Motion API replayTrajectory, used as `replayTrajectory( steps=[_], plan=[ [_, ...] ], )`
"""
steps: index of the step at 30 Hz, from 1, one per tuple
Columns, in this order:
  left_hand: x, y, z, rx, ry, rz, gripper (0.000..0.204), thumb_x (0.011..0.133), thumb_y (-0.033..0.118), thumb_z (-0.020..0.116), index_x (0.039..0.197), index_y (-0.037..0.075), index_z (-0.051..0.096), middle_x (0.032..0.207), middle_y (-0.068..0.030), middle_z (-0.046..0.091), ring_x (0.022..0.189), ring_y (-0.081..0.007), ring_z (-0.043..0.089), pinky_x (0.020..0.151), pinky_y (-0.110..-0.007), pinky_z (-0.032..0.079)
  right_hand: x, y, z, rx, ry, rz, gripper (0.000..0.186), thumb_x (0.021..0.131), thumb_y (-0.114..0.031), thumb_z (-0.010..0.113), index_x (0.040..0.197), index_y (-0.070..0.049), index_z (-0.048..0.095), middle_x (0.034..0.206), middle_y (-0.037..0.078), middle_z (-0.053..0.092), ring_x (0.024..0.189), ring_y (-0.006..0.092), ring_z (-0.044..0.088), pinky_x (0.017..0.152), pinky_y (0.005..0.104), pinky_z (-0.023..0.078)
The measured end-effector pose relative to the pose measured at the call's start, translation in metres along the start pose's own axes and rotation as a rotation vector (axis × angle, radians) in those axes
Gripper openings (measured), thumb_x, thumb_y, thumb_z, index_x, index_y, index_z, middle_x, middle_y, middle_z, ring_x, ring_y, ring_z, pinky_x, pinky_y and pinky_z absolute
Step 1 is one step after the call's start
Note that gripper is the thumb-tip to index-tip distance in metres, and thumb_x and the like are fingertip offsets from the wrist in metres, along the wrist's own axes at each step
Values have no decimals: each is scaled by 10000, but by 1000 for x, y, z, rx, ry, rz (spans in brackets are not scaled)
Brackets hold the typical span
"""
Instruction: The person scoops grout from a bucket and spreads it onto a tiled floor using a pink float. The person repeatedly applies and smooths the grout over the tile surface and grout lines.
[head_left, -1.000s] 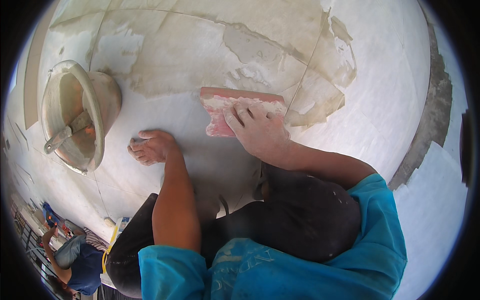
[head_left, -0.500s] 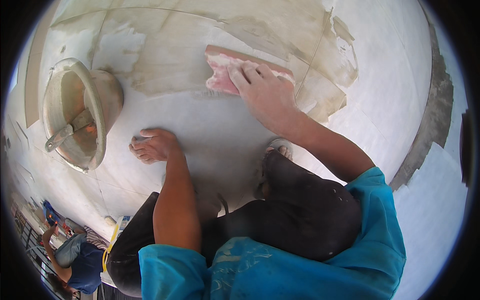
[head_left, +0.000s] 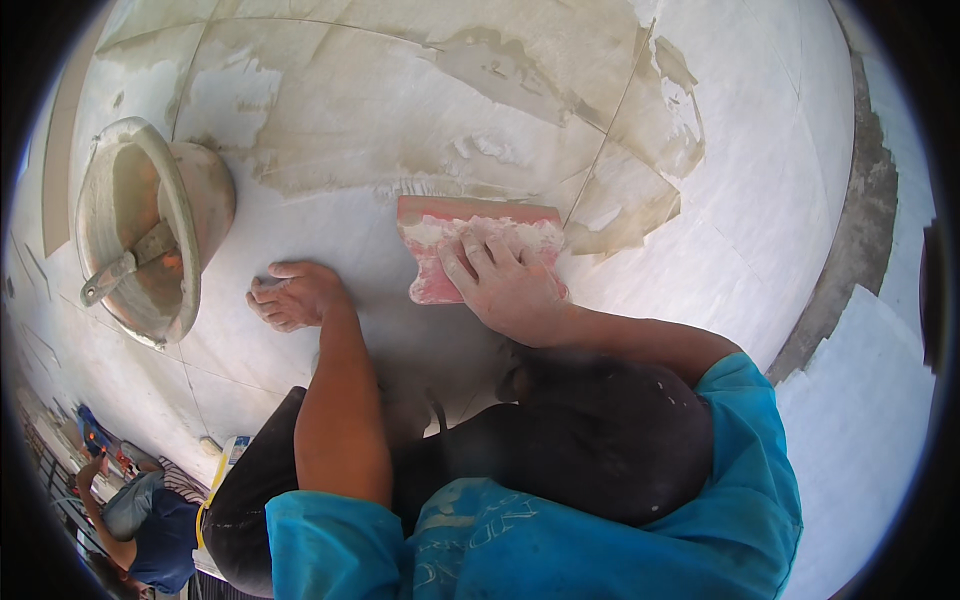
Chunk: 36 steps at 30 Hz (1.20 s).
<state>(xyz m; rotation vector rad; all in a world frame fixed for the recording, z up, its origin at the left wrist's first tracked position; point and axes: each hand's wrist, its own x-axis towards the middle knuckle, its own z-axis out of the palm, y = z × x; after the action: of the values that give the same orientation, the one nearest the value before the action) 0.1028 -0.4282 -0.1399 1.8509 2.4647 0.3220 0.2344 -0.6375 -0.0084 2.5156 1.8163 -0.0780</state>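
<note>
My right hand [head_left: 510,285] grips a pink, rectangular float [head_left: 425,260] with a brown top edge, smeared with pale residue, flat on the pale tiled floor [head_left: 700,260]. To its left, my left hand [head_left: 298,298] rests on the floor, fingers apart and slightly bent, holding nothing. Beside that hand, on the left, a bucket [head_left: 185,210] coated in grey lies within reach, with a putty knife [head_left: 112,277] across its opening. Above the float, the tiles carry patches of wet-looking beige-grey smear around the joints.
A rough grey strip [head_left: 845,240] runs along the right side beside pale sheets or tiles. At lower left another person in a dark blue top [head_left: 160,540] is near railings and scattered items. My bent legs [head_left: 590,440] occupy the lower middle.
The float was pushed forward half a second ago; my right hand has since drawn it back toward my body, slightly lower than a second ago. My left hand stays nearly in place.
</note>
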Motion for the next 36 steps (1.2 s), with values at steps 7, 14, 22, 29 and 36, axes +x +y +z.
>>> replayTrajectory(
  steps=[7,14,22,29,36],
  plan=[
    [3,-3,4,10,-5,1,522,972,458,326,1324,81,405,1444,-92,351,1311,-296,344,1095,-499,246,52,38,17,44,60,140,410,840,-143,578,1249,-103,587,1215,77,637,1124,229,603,689,385,574],
    [1,-1,4,1,7,-4,506,968,450,356,1314,84,409,1435,-91,354,1315,-287,338,1093,-495,248,102,79,15,39,25,196,393,851,-89,574,1245,-93,574,1196,66,648,1099,241,612,728,424,582],
    [4,-4,4,35,40,20,515,977,440,357,1332,71,409,1436,-112,370,1300,-321,372,1082,-510,266,46,174,-54,993,27,992,344,849,-74,623,1178,20,583,1003,126,687,853,252,691,723,383,571],
    [2,-5,3,24,8,38,544,988,473,305,1325,59,410,1443,-131,343,1309,-314,336,1094,-508,238,-51,218,24,1513,351,1314,314,835,-34,661,1131,57,605,990,127,681,825,238,692,743,364,593],
    [4,-4,0,-1,-10,14,533,991,472,311,1313,59,408,1454,-133,331,1335,-317,320,1096,-515,237,54,209,49,1452,318,1153,224,818,-59,686,1009,54,651,909,118,692,768,209,690,682,341,584]
  ],
)
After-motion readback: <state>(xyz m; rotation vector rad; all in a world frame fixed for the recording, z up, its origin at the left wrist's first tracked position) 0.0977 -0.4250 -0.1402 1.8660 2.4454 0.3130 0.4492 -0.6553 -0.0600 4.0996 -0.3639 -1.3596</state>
